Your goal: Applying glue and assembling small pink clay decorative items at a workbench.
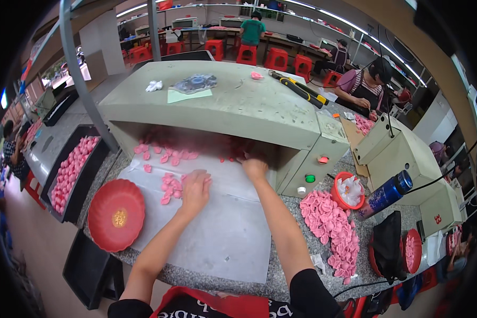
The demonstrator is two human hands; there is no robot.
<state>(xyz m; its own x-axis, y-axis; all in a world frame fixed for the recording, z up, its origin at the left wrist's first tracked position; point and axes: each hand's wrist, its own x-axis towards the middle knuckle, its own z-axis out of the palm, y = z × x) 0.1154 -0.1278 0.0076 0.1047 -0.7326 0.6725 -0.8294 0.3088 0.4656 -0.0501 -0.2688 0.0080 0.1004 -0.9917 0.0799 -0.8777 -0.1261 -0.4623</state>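
My left hand (196, 186) is low over a white sheet (225, 228), beside a cluster of small pink petal-shaped pieces (169, 186). Its fingers are spread a little, with nothing visible in them. Farther forward, my right hand (254, 166) reaches into the shaded opening of a pale green box-shaped machine (212, 114). A few small pink pieces are near its fingertips, which are too dark to make out. More pink pieces (180, 155) are scattered on the sheet inside the opening.
Left are a red scalloped bowl (116, 214) and a black tray of pink pieces (71, 172). A pink heap (331, 228), a small red tub (347, 191) and a blue bottle (385, 195) occupy the right. Yellow-handled pliers (299, 89) lie on the machine. Co-workers sit beyond.
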